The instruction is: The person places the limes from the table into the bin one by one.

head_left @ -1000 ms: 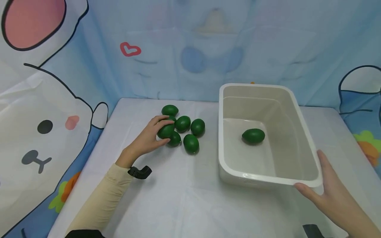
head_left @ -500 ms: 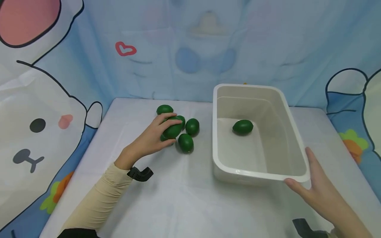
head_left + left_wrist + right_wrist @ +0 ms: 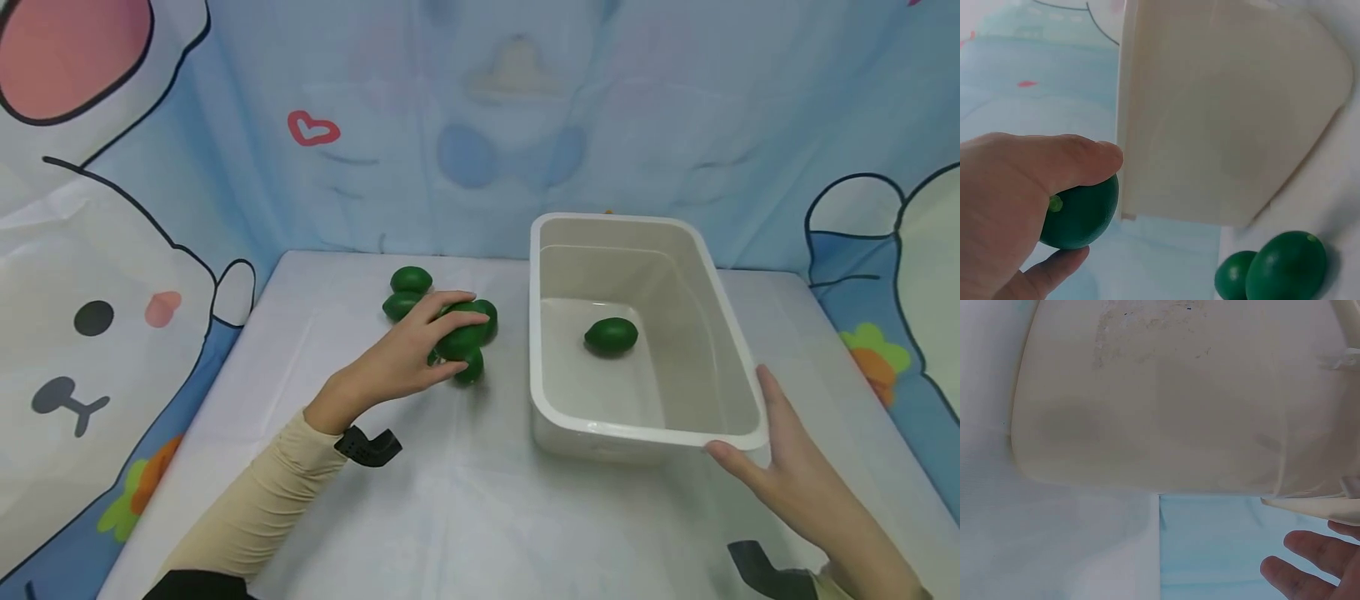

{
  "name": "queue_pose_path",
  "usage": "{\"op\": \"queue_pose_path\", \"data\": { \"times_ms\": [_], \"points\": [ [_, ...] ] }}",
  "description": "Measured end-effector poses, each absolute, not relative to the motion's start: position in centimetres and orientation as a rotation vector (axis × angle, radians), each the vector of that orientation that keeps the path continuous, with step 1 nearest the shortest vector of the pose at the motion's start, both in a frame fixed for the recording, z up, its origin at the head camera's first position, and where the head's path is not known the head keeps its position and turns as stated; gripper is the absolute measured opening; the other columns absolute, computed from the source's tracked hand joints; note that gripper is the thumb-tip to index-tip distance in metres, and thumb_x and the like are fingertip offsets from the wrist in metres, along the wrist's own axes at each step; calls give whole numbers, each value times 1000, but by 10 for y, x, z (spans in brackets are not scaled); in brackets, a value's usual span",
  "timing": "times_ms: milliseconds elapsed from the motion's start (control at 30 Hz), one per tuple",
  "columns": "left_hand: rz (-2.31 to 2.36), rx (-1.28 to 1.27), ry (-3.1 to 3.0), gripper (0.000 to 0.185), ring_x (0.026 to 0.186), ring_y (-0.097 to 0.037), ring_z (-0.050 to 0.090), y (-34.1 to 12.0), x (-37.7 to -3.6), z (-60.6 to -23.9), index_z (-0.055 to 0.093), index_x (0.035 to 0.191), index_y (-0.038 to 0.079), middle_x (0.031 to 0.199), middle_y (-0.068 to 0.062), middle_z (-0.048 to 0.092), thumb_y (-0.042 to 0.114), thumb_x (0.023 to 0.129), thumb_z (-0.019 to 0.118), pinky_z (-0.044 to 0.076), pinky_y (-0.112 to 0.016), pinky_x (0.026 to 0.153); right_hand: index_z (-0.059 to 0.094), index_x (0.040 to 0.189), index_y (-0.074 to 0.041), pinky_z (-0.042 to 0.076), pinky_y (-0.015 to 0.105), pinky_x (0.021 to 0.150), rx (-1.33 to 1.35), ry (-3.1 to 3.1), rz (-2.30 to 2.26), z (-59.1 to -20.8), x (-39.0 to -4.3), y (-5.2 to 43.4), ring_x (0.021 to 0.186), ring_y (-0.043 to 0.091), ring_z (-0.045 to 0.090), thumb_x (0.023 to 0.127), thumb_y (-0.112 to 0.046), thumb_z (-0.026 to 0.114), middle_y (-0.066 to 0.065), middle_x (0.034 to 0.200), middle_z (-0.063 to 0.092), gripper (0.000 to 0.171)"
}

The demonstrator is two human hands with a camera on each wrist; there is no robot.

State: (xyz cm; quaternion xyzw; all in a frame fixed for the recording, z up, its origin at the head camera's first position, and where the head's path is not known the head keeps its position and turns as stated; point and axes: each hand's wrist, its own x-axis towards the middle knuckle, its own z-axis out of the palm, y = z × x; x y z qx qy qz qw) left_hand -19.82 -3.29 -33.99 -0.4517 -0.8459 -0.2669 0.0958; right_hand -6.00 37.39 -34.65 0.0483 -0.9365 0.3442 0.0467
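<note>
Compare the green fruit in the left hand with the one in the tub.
The held fruit is gripped by the left hand above the cluster on the table; the tub fruit lies untouched on the floor of the tub. The held one is partly covered by fingers; the other shows fully. Both are dark green ovals.

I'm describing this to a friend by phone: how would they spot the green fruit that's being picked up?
Start at the big cream tub on the white table. Just left of it is a cluster of green fruits. The one meant is raised above the others, in the grip of the left hand.
</note>
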Motion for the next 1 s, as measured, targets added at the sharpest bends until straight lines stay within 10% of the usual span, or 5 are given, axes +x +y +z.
{"op": "queue_pose_path", "data": {
  "times_ms": [1000],
  "points": [
    [-782, -1667, -2295, 54, 135, -20, 36, 25, -178, -308, 50, 133, 17, 144, -9, 38, 22, 84, 72, 36, -29, 109, 6, 153, -25, 42, 71, 80, 185, -2809, 1072, -348, -58, 376, 107, 22, 46, 78, -18, 79, 18, 138, 39, 104]
  ]
}}
